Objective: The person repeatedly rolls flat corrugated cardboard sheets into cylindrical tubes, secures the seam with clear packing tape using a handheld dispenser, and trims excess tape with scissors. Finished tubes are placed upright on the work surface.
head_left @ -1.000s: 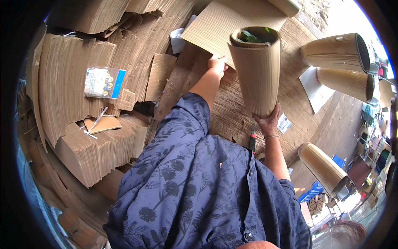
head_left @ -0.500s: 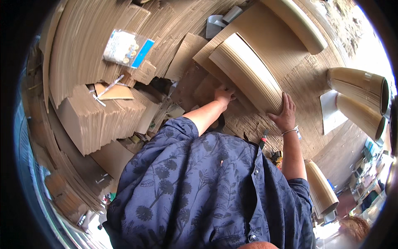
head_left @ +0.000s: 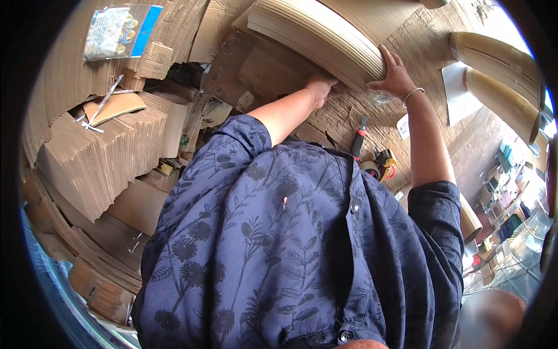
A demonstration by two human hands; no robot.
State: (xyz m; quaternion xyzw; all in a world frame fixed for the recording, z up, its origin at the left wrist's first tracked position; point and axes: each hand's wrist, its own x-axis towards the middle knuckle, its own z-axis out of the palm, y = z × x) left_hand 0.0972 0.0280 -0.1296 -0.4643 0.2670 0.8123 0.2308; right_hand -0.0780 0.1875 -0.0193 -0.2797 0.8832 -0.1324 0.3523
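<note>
A thick curved bundle of ribbed corrugated cardboard (head_left: 314, 36) lies across the wooden work surface in front of me. My right hand (head_left: 396, 77) grips its right end, the fingers stretched over the top and the thumb on the near side. Below that thumb shows something clear and shiny (head_left: 381, 96), perhaps plastic film or tape. My left hand (head_left: 323, 89) is down at the bundle's near underside with its fingers curled. The bundle's edge partly hides them, so what they hold does not show.
Near my body lie a red-handled tool (head_left: 358, 139) and a yellow tape dispenser (head_left: 383, 165). Stacked cardboard sheets (head_left: 104, 157) and a plastic packet (head_left: 119, 32) fill the left. More cardboard rolls (head_left: 494, 58) and a white sheet (head_left: 459, 93) lie at right.
The view has shifted, so the bundle and both hands sit higher in the picture. My left hand is further under the bundle's near edge. The clear shiny material and the tape dispenser now show.
</note>
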